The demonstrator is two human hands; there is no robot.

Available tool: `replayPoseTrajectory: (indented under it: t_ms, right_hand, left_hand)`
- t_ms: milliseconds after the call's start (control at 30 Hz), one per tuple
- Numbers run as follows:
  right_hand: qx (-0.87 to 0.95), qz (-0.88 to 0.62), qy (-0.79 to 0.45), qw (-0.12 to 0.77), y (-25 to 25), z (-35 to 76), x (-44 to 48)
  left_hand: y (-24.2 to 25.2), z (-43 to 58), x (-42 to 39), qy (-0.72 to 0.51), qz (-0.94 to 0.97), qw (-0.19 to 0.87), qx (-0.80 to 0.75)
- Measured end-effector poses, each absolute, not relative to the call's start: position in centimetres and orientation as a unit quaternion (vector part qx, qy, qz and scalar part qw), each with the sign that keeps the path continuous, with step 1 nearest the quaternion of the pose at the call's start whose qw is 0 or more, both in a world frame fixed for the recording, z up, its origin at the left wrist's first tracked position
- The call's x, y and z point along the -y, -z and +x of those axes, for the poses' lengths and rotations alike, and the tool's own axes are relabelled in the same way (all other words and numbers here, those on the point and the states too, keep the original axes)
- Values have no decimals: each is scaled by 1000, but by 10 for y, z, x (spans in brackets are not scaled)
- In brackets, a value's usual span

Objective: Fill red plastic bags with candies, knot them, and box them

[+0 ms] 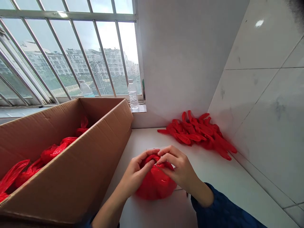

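A full red plastic bag point(155, 185) rests on the white tabletop in front of me, its contents hidden. My left hand point(140, 167) grips the gathered top of the bag from the left, thumb and fingers closed round the plastic. From the right, my right hand point(174, 164) pinches the same twisted top between thumb and fingertips. The two hands nearly meet over the bag's mouth. Whether the plastic is knotted cannot be made out under the fingers.
A long open cardboard box point(78, 167) at the left holds several red plastic bags point(55, 150). A heap of folded red bags point(197, 131) lies by the wall. Beside the barred window stands a clear plastic bottle point(133, 95); a second bottle point(85, 89) is behind the box.
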State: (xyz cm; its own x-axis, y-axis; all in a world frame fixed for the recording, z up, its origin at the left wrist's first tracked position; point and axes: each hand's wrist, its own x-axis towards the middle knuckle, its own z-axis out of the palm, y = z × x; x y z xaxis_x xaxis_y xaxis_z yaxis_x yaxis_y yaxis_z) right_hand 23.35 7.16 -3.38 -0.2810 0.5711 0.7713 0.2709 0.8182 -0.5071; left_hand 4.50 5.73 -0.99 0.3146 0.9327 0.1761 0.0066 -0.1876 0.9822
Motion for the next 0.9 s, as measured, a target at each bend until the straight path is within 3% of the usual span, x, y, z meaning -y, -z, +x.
replayPoseTrajectory:
  t_ms: [167,333,533,600,800,900]
  right_hand:
    - [816,-245,-84,516,23,248,-72]
    - [863,-270,-194,380,8,284,-59]
    - [816,-372,-367,247,-5,318,-50]
    - [801,-361,-394,271,-7,315,-54]
    - [688,-362,-412,475,-5,283,-67]
    - [696,-316,-467,444,5,285,-72]
  left_hand:
    - [12,41,-66,-537,391,656,-357]
    - [34,18,-106,-685,203,581,-389]
    - [60,8,-129,-718,176,546,-394]
    - [54,15,-127,-721,200,542,-383]
    - [15,51,-110,-666,422,538,-299]
    - [15,54,-101,-604,549,494,-299]
